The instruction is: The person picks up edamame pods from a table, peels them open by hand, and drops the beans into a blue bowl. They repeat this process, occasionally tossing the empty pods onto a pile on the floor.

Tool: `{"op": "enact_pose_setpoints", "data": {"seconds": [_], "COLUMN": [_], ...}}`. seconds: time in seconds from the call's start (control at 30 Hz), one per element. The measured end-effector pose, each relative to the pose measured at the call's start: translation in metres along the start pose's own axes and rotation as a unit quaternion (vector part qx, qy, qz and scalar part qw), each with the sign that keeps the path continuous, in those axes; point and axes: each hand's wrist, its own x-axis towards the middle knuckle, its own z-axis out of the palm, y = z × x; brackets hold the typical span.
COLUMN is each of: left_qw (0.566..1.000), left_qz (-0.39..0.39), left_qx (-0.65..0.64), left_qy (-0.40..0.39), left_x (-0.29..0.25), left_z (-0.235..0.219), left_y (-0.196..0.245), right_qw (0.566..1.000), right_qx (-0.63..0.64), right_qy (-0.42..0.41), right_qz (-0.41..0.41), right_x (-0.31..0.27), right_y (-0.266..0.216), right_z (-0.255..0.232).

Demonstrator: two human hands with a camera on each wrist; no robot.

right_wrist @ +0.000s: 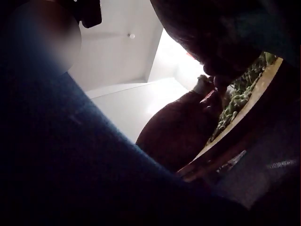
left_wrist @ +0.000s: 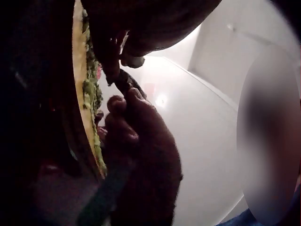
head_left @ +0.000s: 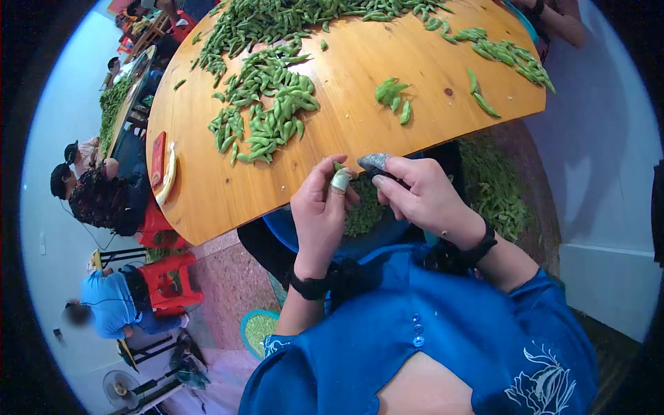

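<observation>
Over the near edge of the wooden table (head_left: 360, 131), my left hand (head_left: 319, 204) pinches a green soybean pod (head_left: 337, 166) between thumb and fingers. A pale wrap covers a digit of that hand. Just to the right is my right hand (head_left: 430, 197), fingers bent, with silvery tape and a dark covering on its foremost digits. Its fingertips are close to the pod end; I cannot tell whether they hold anything. Below both hands stands a blue basin (head_left: 282, 227) with green contents. Both wrist views are dark and show the hands close together.
Piles of soybean pods (head_left: 266, 111) spread over the table, with several loose pods (head_left: 405, 112) farther right. A red packet (head_left: 158, 158) lies at the left edge. Green debris (head_left: 491, 183) covers the floor at right. Other people sit at left, near a red stool (head_left: 169, 283).
</observation>
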Motion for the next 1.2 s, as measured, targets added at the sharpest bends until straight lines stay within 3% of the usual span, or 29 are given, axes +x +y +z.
{"op": "enact_pose_setpoints", "data": {"seconds": [0.1,0.17,0.3,0.37,0.5,0.8,0.9,0.97,1.0,1.07,1.2], "left_qw": [0.993,0.957,0.957,0.927,0.918,0.940,0.958,0.988,0.988,0.991,0.990], "left_qz": [0.036,0.127,0.102,0.177,0.200,0.195,0.146,0.047,0.047,-0.045,-0.040], "left_qx": [0.111,0.258,0.268,0.327,0.340,0.274,0.235,0.103,0.103,-0.043,-0.092], "left_qy": [-0.005,-0.030,-0.033,-0.047,-0.048,-0.059,-0.077,-0.105,-0.106,-0.121,-0.102], "left_x": [-0.004,-0.004,-0.006,-0.004,-0.002,0.002,0.001,-0.001,-0.002,-0.005,-0.008], "left_z": [-0.008,-0.011,-0.012,-0.013,-0.008,-0.014,-0.018,-0.023,-0.024,-0.023,-0.014], "left_y": [-0.004,-0.004,-0.009,-0.013,-0.013,-0.019,-0.020,-0.029,-0.029,-0.026,-0.021], "right_qw": [0.997,0.992,0.989,0.990,0.992,0.986,0.987,0.975,0.975,0.958,0.968], "right_qx": [0.045,0.083,0.082,0.057,0.068,0.135,0.142,0.178,0.178,0.205,0.192], "right_qy": [-0.039,-0.083,-0.091,-0.095,-0.075,-0.049,-0.043,-0.063,-0.062,-0.096,-0.065], "right_qz": [0.046,0.055,0.079,0.090,0.076,0.086,0.067,0.120,0.120,0.175,0.151], "right_x": [0.005,0.008,0.008,0.008,0.009,0.008,0.009,0.010,0.010,0.011,0.007], "right_y": [-0.003,0.000,0.000,0.002,0.010,0.016,0.017,0.022,0.021,0.015,0.008], "right_z": [0.005,0.009,0.013,0.014,0.016,0.022,0.023,0.022,0.020,0.015,0.018]}}
